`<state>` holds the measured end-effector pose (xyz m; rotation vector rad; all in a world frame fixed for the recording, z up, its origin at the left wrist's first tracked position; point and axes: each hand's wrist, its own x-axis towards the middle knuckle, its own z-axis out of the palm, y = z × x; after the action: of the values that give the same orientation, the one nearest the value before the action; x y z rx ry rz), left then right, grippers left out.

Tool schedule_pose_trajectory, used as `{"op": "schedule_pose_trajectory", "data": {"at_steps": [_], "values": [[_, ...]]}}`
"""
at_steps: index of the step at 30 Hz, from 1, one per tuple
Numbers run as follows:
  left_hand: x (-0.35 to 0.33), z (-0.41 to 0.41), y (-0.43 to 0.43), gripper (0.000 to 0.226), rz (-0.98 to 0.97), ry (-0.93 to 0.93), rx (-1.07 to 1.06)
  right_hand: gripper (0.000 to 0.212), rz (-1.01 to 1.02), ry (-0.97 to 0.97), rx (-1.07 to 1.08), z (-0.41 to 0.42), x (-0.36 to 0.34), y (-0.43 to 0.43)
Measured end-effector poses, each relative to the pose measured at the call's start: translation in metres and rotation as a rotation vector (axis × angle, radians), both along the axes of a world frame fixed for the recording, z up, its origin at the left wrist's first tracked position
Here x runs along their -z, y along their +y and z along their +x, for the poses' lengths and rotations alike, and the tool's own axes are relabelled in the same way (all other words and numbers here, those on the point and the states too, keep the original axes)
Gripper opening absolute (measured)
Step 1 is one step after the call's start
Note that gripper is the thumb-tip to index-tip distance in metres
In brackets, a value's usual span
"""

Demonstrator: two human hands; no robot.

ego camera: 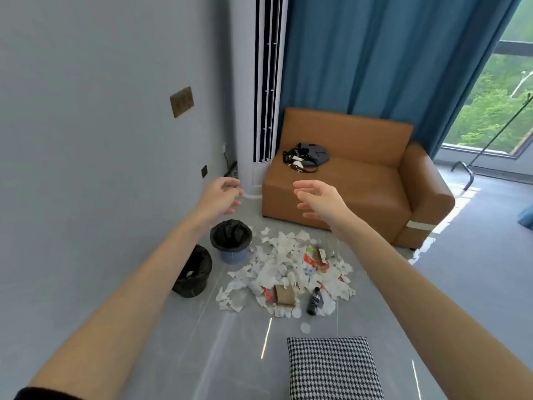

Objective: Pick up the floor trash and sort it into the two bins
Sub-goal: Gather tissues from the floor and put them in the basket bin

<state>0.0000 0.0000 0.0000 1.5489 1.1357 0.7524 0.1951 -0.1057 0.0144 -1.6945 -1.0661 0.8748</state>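
Note:
A heap of torn white paper (277, 264) covers the grey floor in front of me. Mixed into it are a cardboard tube (285, 294), a small dark bottle (313, 300) and red wrappers (318, 262). Left of the heap stand two bins with black liners: a blue one (232, 241) and, nearer the wall, a black one (193, 272). Both arms are stretched out in the air above the floor. My left hand (220, 196) hovers over the bins with relaxed fingers, holding nothing. My right hand (318, 202) is spread open above the heap, also empty.
A brown sofa (360, 192) with a dark bag (307, 157) on it stands behind the heap. A white tower air conditioner (261, 96) fills the corner, beside a blue curtain (389, 67). A houndstooth cushion (331, 368) lies on the floor near me.

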Motion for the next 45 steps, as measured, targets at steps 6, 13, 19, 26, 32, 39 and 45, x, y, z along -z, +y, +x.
{"op": "schedule_pose_trajectory", "data": {"at_steps": [6, 13, 19, 26, 32, 39, 45], "values": [[0.043, 0.029, 0.084, 0.021, -0.069, 0.012, -0.024, 0.029, -0.063, 0.024, 0.053, 0.028, 0.033, 0.081], [0.064, 0.096, 0.196, 0.029, -0.076, 0.055, -0.002, 0.029, -0.108, 0.043, 0.070, 0.092, 0.066, 0.195], [0.070, 0.149, 0.283, 0.030, -0.084, 0.066, -0.009, 0.028, -0.157, 0.055, 0.070, 0.140, 0.079, 0.281], [0.096, 0.208, 0.384, 0.028, -0.092, 0.088, 0.023, 0.028, -0.214, 0.073, 0.133, 0.188, 0.099, 0.365], [0.118, 0.261, 0.447, 0.029, -0.120, 0.129, 0.127, 0.027, -0.254, 0.096, 0.219, 0.222, 0.110, 0.417], [0.128, 0.326, 0.475, 0.028, -0.131, 0.148, 0.318, 0.027, -0.275, 0.104, 0.361, 0.263, 0.114, 0.429], [0.134, 0.377, 0.475, 0.028, -0.126, 0.157, 0.422, 0.028, -0.250, 0.113, 0.466, 0.294, 0.121, 0.417]]}}
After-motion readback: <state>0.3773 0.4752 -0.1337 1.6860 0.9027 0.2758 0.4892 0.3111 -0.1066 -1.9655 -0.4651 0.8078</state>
